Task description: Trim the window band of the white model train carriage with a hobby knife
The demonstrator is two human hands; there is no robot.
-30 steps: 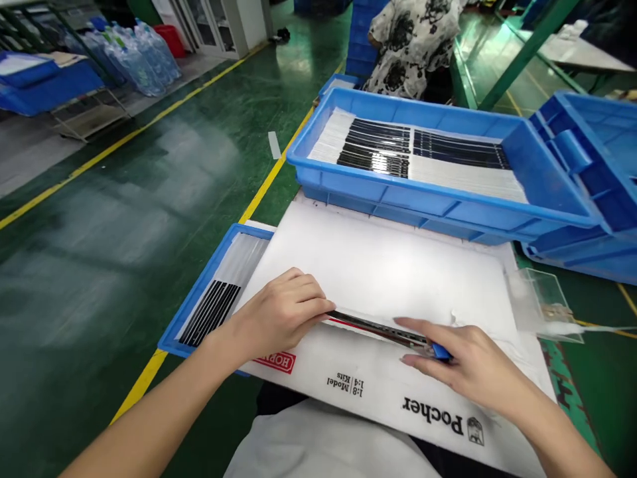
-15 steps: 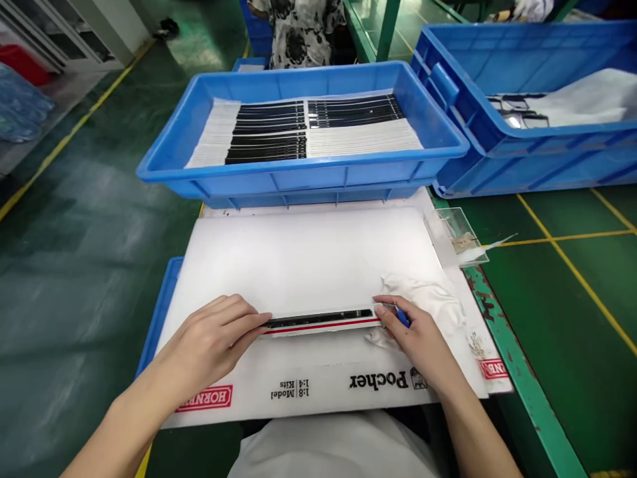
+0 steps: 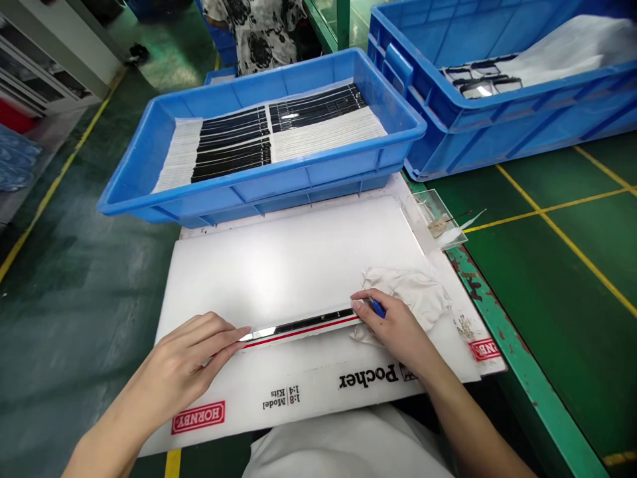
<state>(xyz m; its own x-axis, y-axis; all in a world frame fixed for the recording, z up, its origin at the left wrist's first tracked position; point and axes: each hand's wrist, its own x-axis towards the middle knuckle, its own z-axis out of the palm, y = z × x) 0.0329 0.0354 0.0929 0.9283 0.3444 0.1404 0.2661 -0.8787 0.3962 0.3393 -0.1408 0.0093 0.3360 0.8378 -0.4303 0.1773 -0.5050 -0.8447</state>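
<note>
A long, thin, glossy black strip (image 3: pixel 308 322) with a red line and white edge along its near side lies between my hands, just over the white foam sheet (image 3: pixel 279 265). My left hand (image 3: pixel 194 355) pinches its left end between thumb and fingers. At the right end, my right hand (image 3: pixel 388 325) is closed on the strip with thumb and fingertips. A small blue-handled tool (image 3: pixel 377 307) pokes out of that same hand; its tip is hidden, so its kind is unclear. Just beyond the right hand lies a crumpled white cloth (image 3: pixel 423 292).
A blue tray (image 3: pixel 259 189) with rows of black strips and white sheets stands beyond the foam. More blue crates (image 3: pixel 497 126) are at right. A clear acrylic box (image 3: pixel 450 232) sits at the table's right side. Another person's patterned clothing (image 3: pixel 263 33) shows behind.
My view has turned and tilted, so the tray and table appear slanted. The strip now slopes up to the right, and a bright reflection shows near its left end. Both hands keep their grip.
</note>
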